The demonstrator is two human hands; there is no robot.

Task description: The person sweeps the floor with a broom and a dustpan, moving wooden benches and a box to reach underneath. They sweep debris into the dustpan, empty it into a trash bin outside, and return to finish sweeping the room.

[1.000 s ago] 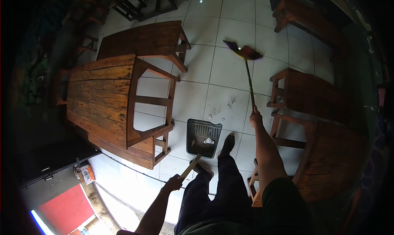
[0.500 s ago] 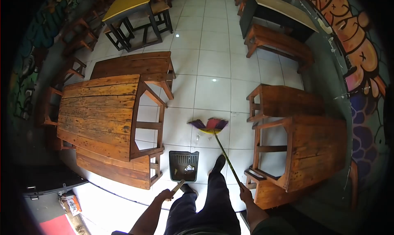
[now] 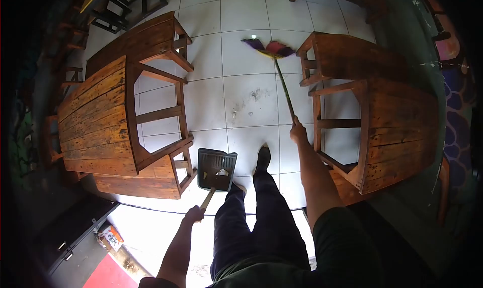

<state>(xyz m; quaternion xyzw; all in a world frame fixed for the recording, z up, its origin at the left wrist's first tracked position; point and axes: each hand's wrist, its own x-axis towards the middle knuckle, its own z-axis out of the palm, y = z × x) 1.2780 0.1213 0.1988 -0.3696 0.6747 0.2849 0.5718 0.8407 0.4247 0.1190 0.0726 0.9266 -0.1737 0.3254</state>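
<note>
Dustpan (image 3: 216, 168), dark and slotted, rests on the white tiled floor (image 3: 204, 102). The left hand (image 3: 193, 215), just behind it, has its fingers closed round the pan's pale handle, as half a second ago. The right hand (image 3: 298, 133), ahead and right of the dustpan, has its fingers wrapped round the thin stick of the broom (image 3: 284, 87). Half a second ago the broom's coloured head lay just ahead of the dustpan; now it lies well beyond it, past a patch of dirt (image 3: 246, 103). A black shoe (image 3: 262, 159) stands just right of the dustpan and a wooden table (image 3: 95, 122) to its left. Single fingers are too small to separate, the pale scrap inside the dustpan cannot be identified, and one leg covers most of the second foot.
</note>
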